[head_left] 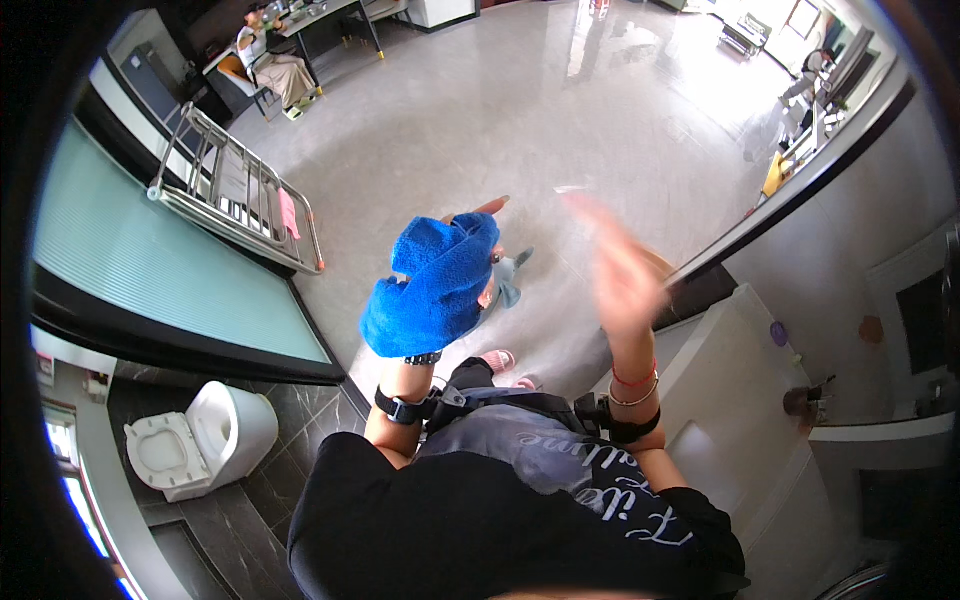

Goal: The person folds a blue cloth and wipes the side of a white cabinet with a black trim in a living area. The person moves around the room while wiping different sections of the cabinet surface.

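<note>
A bright blue terry towel (442, 285) is bunched over my left hand (487, 291), in front of my body. Most of that hand is hidden under the cloth; a few fingertips show along its right edge and top. Just right of the towel, a grey-blue thing (504, 285) with pointed ends sticks out, and its kind is unclear. My right hand (628, 277) is raised apart from the towel and blurred by motion, fingers stretched forward. Nothing shows in its grasp.
On the left, a folded metal rack (240, 195) with a pink cloth (288, 213) leans by a ribbed glass door (150, 247). A white toilet (232, 431) stands lower left. A seated person (262, 52) is at a table; another person (808, 71) is far right.
</note>
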The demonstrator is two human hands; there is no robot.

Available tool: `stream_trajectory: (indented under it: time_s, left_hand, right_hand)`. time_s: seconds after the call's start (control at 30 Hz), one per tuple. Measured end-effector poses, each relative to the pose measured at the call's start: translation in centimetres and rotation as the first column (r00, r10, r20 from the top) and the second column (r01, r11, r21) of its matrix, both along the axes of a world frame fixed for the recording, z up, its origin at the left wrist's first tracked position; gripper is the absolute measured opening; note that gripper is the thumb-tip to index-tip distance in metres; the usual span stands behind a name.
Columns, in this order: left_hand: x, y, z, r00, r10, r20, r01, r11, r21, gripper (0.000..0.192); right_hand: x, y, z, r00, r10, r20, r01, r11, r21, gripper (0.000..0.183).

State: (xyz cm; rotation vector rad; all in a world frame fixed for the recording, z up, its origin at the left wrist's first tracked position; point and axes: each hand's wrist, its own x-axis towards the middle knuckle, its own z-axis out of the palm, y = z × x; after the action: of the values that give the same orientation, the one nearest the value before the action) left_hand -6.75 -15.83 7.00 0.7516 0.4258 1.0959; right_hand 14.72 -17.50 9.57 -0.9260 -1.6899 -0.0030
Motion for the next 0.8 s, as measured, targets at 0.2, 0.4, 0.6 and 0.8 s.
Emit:
stream_trajectory:
  time_s: [0.2, 0.4, 0.6, 0.8]
  left_hand:
    - [-1.8, 0.8, -2.5, 0.919, -0.203, 0.339, 0.245, 0.966, -0.086, 0.063]
    - [-2.7, 1.2, -3.2, 0.800, -0.296, 0.522, 0.374, 0.926, -0.046, 0.070]
    - [-4.2, 0.5, -3.2, 0.759, -0.352, 0.548, 0.336, 0.932, 0.133, 0.071]
    - [-5.2, -0.4, -5.8, 0.887, 0.038, 0.461, 0.118, 0.945, -0.305, 0.073]
  right_hand:
    - [-2.1, 0.3, -0.1, 0.820, 0.153, 0.552, 0.219, 0.807, -0.549, 0.053]
    - [-1.8, -0.8, 4.9, 0.978, -0.195, 0.077, 0.201, 0.976, -0.089, 0.065]
    - [0.8, -3.2, 4.1, 0.772, -0.447, -0.451, 0.446, 0.887, -0.116, 0.068]
    - [5.9, -1.7, -1.4, 0.788, -0.017, 0.615, 0.609, 0.170, -0.775, 0.042]
